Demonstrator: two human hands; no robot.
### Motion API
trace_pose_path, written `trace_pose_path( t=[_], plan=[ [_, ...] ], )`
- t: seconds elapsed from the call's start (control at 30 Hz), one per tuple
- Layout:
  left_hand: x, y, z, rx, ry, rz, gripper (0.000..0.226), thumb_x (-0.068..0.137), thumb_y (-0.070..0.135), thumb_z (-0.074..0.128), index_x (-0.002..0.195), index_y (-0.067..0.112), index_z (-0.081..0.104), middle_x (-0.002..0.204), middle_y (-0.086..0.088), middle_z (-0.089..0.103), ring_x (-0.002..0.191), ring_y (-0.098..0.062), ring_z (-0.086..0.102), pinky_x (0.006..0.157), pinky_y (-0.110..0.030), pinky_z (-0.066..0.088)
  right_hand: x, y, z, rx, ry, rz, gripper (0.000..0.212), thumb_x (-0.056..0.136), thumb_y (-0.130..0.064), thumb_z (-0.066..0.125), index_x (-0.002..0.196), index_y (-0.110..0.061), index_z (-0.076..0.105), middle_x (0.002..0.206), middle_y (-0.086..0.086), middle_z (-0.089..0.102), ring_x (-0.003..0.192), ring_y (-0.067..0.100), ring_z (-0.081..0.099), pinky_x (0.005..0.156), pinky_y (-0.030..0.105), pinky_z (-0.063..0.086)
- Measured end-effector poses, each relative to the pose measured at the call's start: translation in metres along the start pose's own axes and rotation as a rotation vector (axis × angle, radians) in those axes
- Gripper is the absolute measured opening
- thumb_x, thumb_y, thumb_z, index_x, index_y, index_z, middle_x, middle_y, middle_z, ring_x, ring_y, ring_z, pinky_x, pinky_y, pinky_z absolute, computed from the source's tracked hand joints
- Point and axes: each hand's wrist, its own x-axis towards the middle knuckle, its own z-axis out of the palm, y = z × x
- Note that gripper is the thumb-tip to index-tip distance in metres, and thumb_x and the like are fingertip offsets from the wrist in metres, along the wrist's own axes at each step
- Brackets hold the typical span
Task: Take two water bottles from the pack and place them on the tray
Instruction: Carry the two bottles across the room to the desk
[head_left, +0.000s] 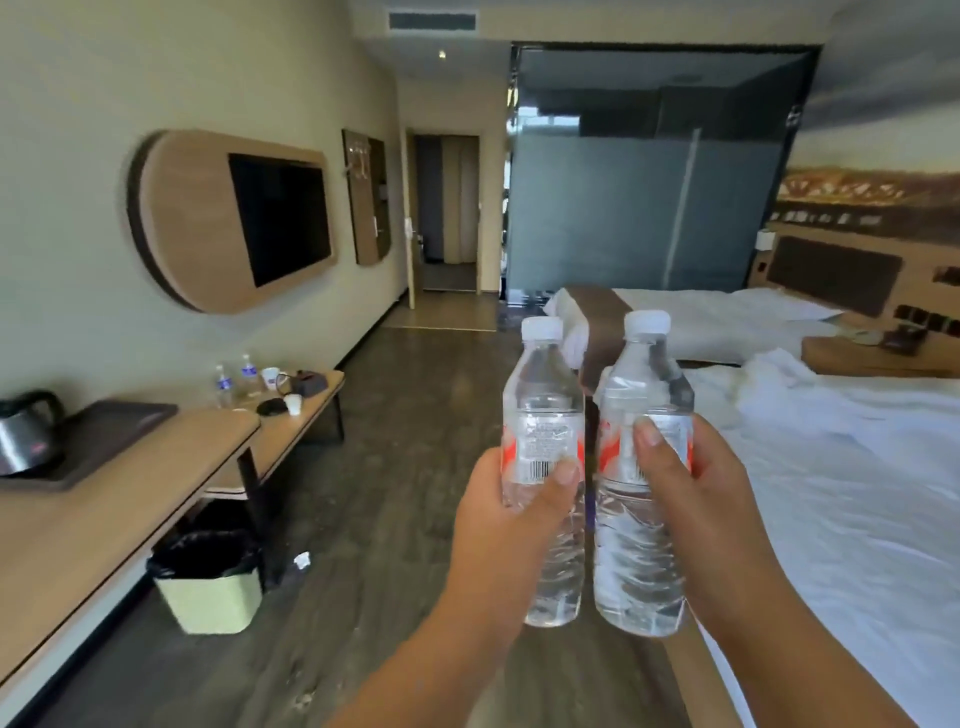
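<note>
I hold two clear water bottles upright in front of me, side by side and nearly touching. My left hand (511, 514) grips the left bottle (544, 395) around its red and white label. My right hand (696, 493) grips the right bottle (644, 384) the same way. Both have white caps. A dark tray (111, 423) lies on the wooden desk at the far left, with a metal kettle (23, 434) standing on its left part. The pack is not in view.
The wooden desk (104, 499) runs along the left wall, with a lower bench (306, 405) beyond it carrying two small bottles, cups and dark items. A bin with a black liner (208, 582) stands under the desk. Beds (857, 467) fill the right side. Dark wood floor lies between.
</note>
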Motion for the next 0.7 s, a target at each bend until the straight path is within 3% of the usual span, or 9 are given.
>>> trace_pose_path(
  t=[0.13,0.27,0.37,0.5,0.63,0.7],
  plan=[
    [0.065,0.004,-0.075,0.044,0.070,0.018,0.047,0.076,0.058,0.076,0.116,0.034,0.068,0.110,0.010,0.081,0.100,-0.011,0.080,0.094,-0.042,0.063,0.057,0.023,0.083,0.027,-0.081,0.012,0.060,0.077,-0.065,0.060,0.126,-0.030,0.065,0.110,-0.001,0.080,0.093,0.020,0.081,0.084,0.049,0.065],
    [0.126,0.002,-0.136,0.096,0.166,0.048,0.045,0.081,0.059,0.077,0.117,0.034,0.068,0.111,0.010,0.080,0.101,-0.011,0.079,0.091,-0.037,0.063,0.113,0.046,0.159,0.063,-0.178,0.052,0.068,0.071,-0.069,0.061,0.128,-0.032,0.063,0.111,-0.004,0.080,0.093,0.019,0.082,0.084,0.047,0.065],
    [0.169,-0.005,-0.175,0.100,0.229,0.063,0.045,0.086,0.052,0.076,0.124,0.031,0.067,0.115,0.008,0.080,0.104,-0.009,0.078,0.087,-0.029,0.062,0.157,0.067,0.214,0.102,-0.265,0.064,0.067,0.067,-0.067,0.062,0.123,-0.032,0.063,0.108,-0.006,0.081,0.093,0.017,0.082,0.078,0.038,0.067],
    [0.222,-0.009,-0.223,0.119,0.361,0.102,0.046,0.085,0.051,0.074,0.126,0.032,0.066,0.117,0.009,0.079,0.107,-0.007,0.077,0.090,-0.029,0.060,0.215,0.090,0.287,0.177,-0.453,0.055,0.037,0.079,-0.053,0.063,0.110,-0.034,0.067,0.097,-0.012,0.082,0.087,0.011,0.082,0.058,0.019,0.062],
    [0.274,-0.003,-0.274,0.133,0.555,0.150,0.046,0.090,0.047,0.074,0.132,0.032,0.066,0.124,0.005,0.078,0.115,-0.014,0.075,0.102,-0.045,0.058,0.271,0.102,0.362,0.261,-0.659,0.052,0.042,0.085,-0.047,0.062,0.121,-0.027,0.068,0.107,-0.003,0.082,0.093,0.016,0.081,0.065,0.025,0.064],
    [0.293,0.002,-0.300,0.131,0.620,0.157,0.047,0.092,0.045,0.073,0.135,0.029,0.065,0.127,0.003,0.077,0.117,-0.016,0.075,0.099,-0.040,0.061,0.296,0.108,0.401,0.292,-0.754,0.048,0.046,0.084,-0.047,0.063,0.125,-0.025,0.067,0.110,-0.001,0.081,0.097,0.018,0.081,0.073,0.032,0.065]
  ],
)
